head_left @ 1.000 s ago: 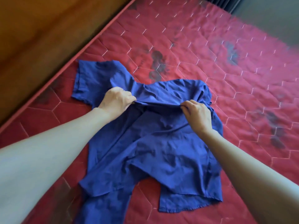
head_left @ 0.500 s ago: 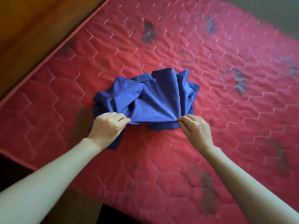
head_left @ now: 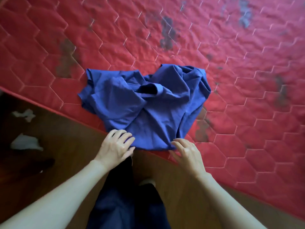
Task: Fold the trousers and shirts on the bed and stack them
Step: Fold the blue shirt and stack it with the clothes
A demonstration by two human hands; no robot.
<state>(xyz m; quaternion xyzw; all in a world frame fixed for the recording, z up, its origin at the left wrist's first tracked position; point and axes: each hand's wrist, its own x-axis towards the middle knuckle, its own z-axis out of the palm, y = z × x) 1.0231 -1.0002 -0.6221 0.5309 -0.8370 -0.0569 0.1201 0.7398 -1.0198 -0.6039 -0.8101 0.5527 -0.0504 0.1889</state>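
A: Entry. One blue shirt point(head_left: 148, 103) lies bunched on the red mattress point(head_left: 231, 47), its near hem at the mattress edge. The left hand point(head_left: 115, 146) rests on the hem's left corner, fingers loosely bent over the cloth; whether it pinches is not clear. The right hand point(head_left: 188, 152) sits at the right corner, fingers spread and relaxed, just touching the hem.

B: Step in hand?

A: Judged: laying the shirt out flat before folding. It is creased and doubled over itself, one sleeve opening point(head_left: 148, 89) gaping on top. Best to take both hem corners, draw them apart, then smooth outward from the centre, so no folds get trapped.

B: Count?

A: Shirts: one. Trousers on the bed: none in view. Stack: none. Two white scraps point(head_left: 24, 142) on the floor point(head_left: 66, 138).
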